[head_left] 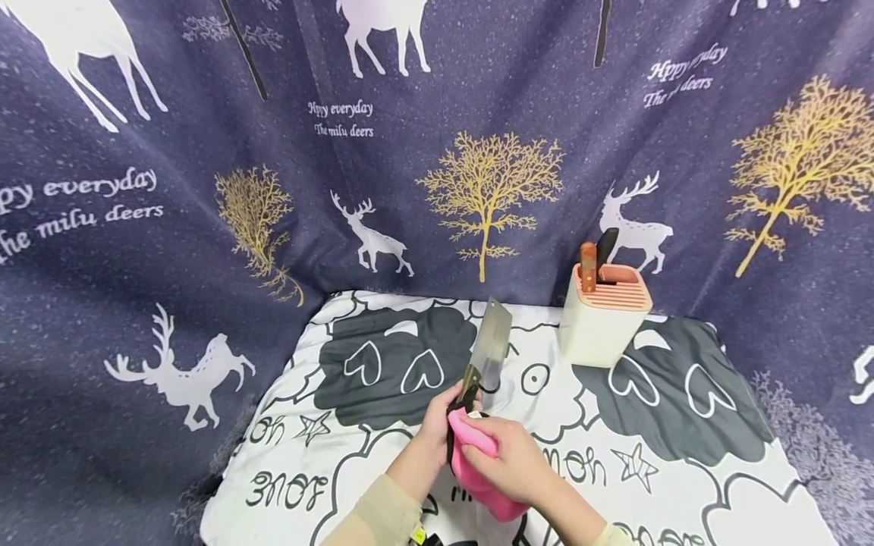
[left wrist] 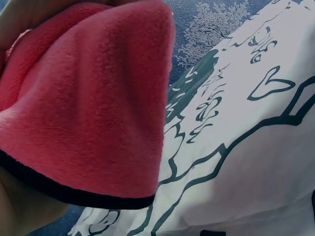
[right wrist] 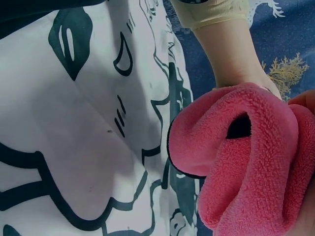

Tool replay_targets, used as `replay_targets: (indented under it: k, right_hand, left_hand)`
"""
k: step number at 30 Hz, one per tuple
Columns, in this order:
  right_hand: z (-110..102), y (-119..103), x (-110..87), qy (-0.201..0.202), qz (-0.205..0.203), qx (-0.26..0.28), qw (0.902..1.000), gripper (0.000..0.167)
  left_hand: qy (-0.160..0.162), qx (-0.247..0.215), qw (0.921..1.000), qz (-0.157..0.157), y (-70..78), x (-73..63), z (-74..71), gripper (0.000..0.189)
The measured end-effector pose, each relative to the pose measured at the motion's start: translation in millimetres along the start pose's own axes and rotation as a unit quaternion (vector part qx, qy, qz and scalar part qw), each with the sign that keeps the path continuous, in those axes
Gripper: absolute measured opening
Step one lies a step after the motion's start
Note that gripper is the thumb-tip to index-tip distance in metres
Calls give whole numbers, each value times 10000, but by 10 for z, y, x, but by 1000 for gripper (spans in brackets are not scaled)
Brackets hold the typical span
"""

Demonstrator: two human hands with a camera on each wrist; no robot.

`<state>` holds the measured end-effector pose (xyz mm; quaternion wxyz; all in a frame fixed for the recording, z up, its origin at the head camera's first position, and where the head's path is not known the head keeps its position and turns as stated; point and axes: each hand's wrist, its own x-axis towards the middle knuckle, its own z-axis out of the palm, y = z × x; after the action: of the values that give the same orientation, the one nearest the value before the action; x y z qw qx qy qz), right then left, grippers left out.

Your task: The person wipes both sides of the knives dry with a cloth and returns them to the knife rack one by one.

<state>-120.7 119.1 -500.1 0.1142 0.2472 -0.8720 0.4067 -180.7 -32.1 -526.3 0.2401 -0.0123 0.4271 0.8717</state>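
Observation:
A cleaver with a broad metal blade and dark handle is held over the bed-like surface, its blade pointing away from me. My left hand holds it at the handle, which the cloth partly hides. Bunched in my right hand is a pink cloth with a black edge, pressed against the handle. In the left wrist view the fleecy cloth covers most of the left hand. The right wrist view shows the cloth folded in a loop, hiding the grip.
A cream knife block with a slotted pink top stands at the back right. A brown handle and a black handle stick up from it. Behind hangs a dark blue curtain; a white patterned sheet lies below.

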Motion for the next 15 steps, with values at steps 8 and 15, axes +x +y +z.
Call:
replay_targets:
  k: [8,15]
  right_hand:
    - [-13,17,-12,-35,-82,-79,9999,35]
    - [-36,59,-57,-245,-13,295,9993,30]
  left_hand:
    - [-93,171,9995,237,-9,22,-53,26]
    - [72,624,9974,359,-70,0,-138,9]
